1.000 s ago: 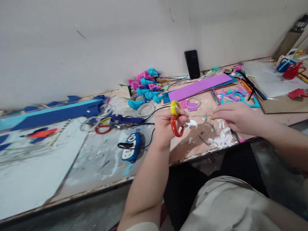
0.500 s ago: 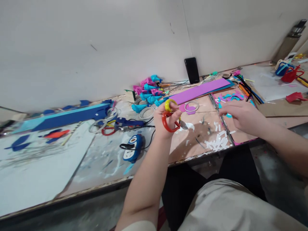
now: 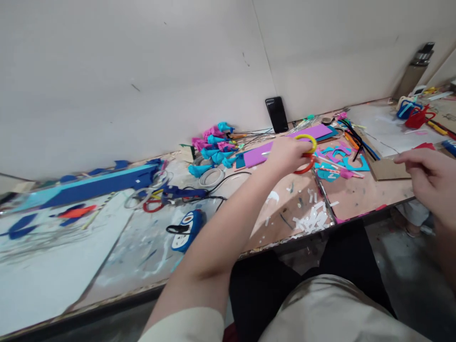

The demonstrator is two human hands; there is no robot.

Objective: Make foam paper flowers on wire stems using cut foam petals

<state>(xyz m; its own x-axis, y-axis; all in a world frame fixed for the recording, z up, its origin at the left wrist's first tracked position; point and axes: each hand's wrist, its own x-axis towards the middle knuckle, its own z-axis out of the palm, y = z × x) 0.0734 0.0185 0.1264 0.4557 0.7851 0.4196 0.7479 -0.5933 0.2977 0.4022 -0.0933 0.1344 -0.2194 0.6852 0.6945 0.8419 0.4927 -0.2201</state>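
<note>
My left hand (image 3: 289, 153) reaches far across the workbench, closed on a pair of scissors (image 3: 305, 154) with one yellow and one red handle ring. The scissors hover over the purple foam sheet (image 3: 285, 142) and the cyan and magenta foam offcuts (image 3: 338, 161). My right hand (image 3: 429, 178) hangs in the air past the bench's front edge at the right, fingers curled with thumb against forefinger; whether anything is pinched there is unclear. White paper snippets (image 3: 313, 219) lie on the bench between the hands.
A black phone (image 3: 276, 114) leans on the wall. Cyan and pink foam flowers (image 3: 213, 145) lie near tape rolls (image 3: 212, 176). A blue glue gun (image 3: 185, 230) with a black cord sits in front. Small foam baskets (image 3: 413, 113) and a metal bottle (image 3: 415, 71) stand at the far right.
My left hand carried the scissors away from me and to the right, over the purple foam. My right hand lifted off the white snippets and drew back to the right, off the bench.
</note>
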